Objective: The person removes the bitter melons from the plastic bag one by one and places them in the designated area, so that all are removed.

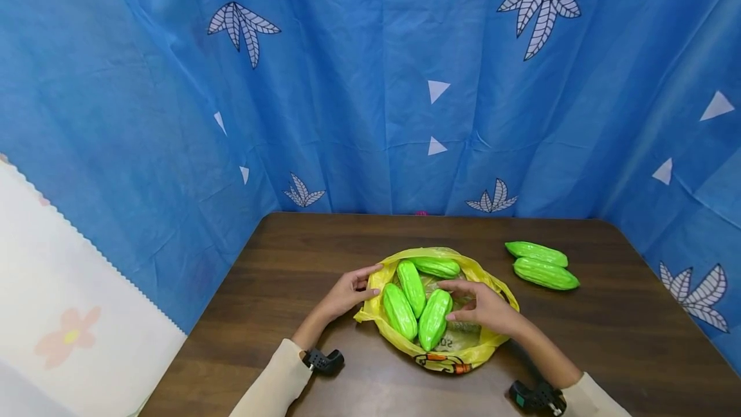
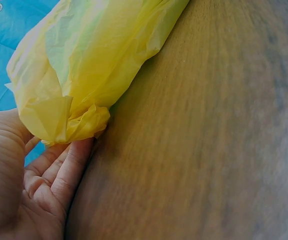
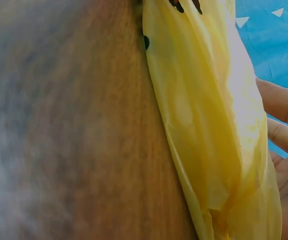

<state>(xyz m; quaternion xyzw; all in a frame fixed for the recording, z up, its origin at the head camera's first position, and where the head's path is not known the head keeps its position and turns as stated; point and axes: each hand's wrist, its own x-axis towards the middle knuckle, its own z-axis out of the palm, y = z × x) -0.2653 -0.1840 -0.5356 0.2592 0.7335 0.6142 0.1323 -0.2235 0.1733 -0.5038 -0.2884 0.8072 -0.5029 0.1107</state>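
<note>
Left hand [image 1: 344,293] at its own side of an open, round-mouthed yellow plastic bag [image 1: 479,360]; forearm angles inward, thumb and forefinger parted, tips touching the rim, remaining fingers loosely bent beneath the edge; firmness of hold cannot be told. Right hand [image 1: 485,307] reaches over the opposite rim, wrist bent inward, thumb and forefinger spread apart, thumb tip right at a bright green, ridged, elongated gourd [image 1: 435,319]; contact unclear. Bag lies between the hands on a dark brown wood-grain table [image 1: 312,250]. Three similar green gourds [image 1: 399,311] inside too: two nearer the left hand, one at the far side. Beyond the right hand, farther right, two more green gourds [image 1: 546,274] lie side by side, touching.
</note>
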